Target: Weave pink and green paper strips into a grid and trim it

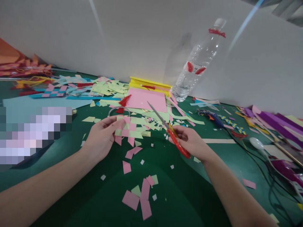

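Note:
My left hand (101,135) pinches a small woven paper piece (126,128) of pink and pale green strips in a checker pattern. Loose strip ends stick out from its right side and lower edge. In my right hand (189,142) is a pair of scissors (176,142) with red and yellow handles. Their blades look closed and point up and left, apart from the woven piece. Behind the left hand lies a clear ring (119,111), partly hidden by the fingers. Cut pink scraps (131,200) lie on the green table in front of the hands.
A pink paper sheet (145,99) lies ahead, with a red tassel (125,101) at its left. A plastic bottle (196,66) stands near the wall. Paper strips are heaped at left. At right are a cable (251,149), earphones (257,143) and purple paper (274,121).

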Demonstrator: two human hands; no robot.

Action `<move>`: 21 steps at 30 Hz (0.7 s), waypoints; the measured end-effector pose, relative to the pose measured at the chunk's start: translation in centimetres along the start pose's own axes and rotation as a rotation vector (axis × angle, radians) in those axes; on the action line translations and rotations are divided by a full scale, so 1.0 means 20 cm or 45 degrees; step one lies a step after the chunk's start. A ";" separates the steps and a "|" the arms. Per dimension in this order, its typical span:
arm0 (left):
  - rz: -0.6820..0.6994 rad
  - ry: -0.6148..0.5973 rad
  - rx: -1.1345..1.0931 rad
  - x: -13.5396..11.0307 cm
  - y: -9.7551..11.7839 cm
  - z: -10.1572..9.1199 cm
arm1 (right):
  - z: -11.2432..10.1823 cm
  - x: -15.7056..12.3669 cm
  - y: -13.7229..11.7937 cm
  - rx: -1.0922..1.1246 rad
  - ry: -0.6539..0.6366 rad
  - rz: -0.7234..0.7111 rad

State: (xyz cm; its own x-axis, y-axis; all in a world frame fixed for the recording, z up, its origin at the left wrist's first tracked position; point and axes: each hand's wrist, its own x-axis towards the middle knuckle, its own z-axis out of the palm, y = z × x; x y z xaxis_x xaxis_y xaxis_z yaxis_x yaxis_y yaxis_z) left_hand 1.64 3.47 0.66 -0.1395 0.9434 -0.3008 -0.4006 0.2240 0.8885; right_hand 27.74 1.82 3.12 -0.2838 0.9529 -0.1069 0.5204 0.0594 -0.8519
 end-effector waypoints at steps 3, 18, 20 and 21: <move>-0.062 -0.048 0.082 -0.02 0.01 0.02 | 0.00 0.02 0.01 0.104 0.168 0.042; -0.191 -0.317 0.304 -0.02 -0.01 0.00 | 0.08 0.07 0.13 0.015 0.435 0.005; -0.191 -0.325 0.274 -0.02 -0.01 0.01 | 0.09 0.07 0.13 -0.034 0.456 0.018; -0.183 -0.341 0.254 -0.02 -0.01 0.01 | 0.09 0.07 0.13 -0.057 0.465 0.022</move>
State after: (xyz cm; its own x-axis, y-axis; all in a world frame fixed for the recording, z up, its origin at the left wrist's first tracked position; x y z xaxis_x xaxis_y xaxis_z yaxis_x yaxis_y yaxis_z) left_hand 1.91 3.02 0.71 0.1582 0.9234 -0.3498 -0.2108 0.3777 0.9016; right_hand 27.27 2.74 -0.15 0.0279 0.9967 0.0759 0.5598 0.0473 -0.8273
